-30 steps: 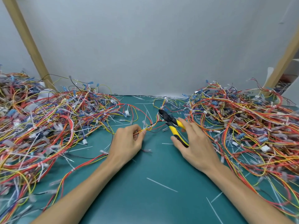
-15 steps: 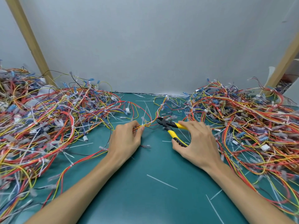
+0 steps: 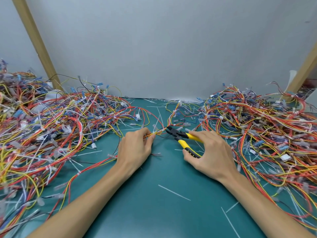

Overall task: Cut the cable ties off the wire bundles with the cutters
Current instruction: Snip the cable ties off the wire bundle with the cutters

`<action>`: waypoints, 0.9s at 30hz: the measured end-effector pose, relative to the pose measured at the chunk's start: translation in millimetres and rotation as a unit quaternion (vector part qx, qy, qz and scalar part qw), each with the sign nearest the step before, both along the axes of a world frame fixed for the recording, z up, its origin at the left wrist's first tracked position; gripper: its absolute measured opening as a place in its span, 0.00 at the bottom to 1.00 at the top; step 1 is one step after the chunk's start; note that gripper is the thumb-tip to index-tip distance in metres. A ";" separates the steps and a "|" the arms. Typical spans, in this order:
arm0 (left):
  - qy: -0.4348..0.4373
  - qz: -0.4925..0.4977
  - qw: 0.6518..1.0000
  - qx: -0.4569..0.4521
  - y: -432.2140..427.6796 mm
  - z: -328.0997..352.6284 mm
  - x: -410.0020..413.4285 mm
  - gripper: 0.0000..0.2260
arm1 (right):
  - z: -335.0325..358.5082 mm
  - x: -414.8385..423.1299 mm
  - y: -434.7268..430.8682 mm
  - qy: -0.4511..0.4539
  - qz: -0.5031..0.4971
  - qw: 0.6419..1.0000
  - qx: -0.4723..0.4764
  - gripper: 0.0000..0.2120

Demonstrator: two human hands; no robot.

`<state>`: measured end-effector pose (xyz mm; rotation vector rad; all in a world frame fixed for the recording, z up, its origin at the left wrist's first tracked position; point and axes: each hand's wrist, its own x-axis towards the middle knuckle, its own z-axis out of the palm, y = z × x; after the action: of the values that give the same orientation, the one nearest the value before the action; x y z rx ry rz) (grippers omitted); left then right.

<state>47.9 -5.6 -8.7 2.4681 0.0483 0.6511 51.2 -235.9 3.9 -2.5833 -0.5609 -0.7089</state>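
Cutter tips at a pinched wire bundle, heaps of tied wire on both sides

The right hand (image 3: pixel 212 155) has its grip closed around the yellow-handled black-nosed cutters (image 3: pixel 181 136), handles spread, tips just beside the thin red, yellow and orange wire bundle (image 3: pixel 158 131) pinched in the left hand's (image 3: pixel 135 148) grip. Loose white cable-tie offcuts (image 3: pixel 174 192) on the green counter (image 3: pixel 154 212) suggest some cutting is done. The left wire heap (image 3: pixel 51 131) and right wire heap (image 3: pixel 257 131) still show many ties, so plenty seems left; stray wires crowd the cutting spot

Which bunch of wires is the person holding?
The thin bundle in the middle, pinched in the left hand by the cutters. Both big heaps lie untouched.
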 end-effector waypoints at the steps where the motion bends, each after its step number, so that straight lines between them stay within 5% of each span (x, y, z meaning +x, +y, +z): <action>1: -0.001 -0.001 1.000 0.000 -0.1 0.1 -0.5 0.09 | 0.3 -0.5 0.3 -0.002 0.000 1.000 0.001 0.24; 27: -0.033 -0.047 0.997 0.043 -3.4 0.6 -3.6 0.08 | -0.3 -0.4 1.2 0.013 0.010 1.000 0.007 0.23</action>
<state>44.3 -8.9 -8.1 2.5114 -0.1234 0.7066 50.8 -234.6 3.6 -2.5662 -0.5702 -0.6690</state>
